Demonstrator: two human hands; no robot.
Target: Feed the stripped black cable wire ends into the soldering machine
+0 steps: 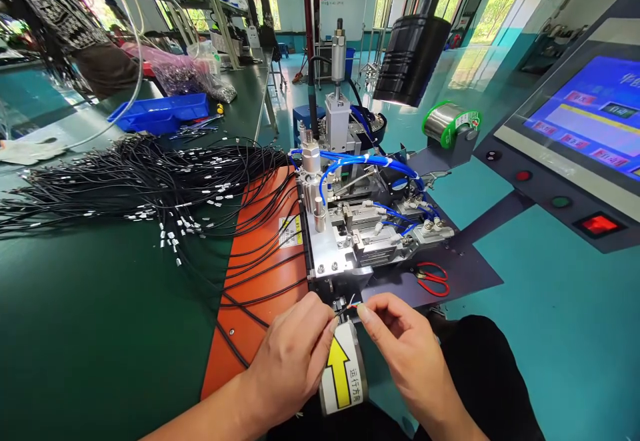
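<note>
My left hand [295, 347] is closed on a black cable, whose end sticks out past the thumb with thin coloured wires [354, 305] fanning from it. My right hand [405, 351] pinches the tips of those wires between thumb and forefinger. Both hands are just in front of a metal machine [325, 247] with cylinders and blue air tubes. Below the fingers is a round motor-like part [345, 371] bearing a yellow arrow label. How many wires the right fingers grip is too small to tell.
A big heap of black cables [150, 174] with white-tagged ends lies on the green table, some trailing over an orange panel [265, 227]. Red-handled scissors [433, 279] rest right of the machine. A solder spool [450, 124], a black lamp-like cylinder [413, 61] and a control screen [595, 114] stand around it.
</note>
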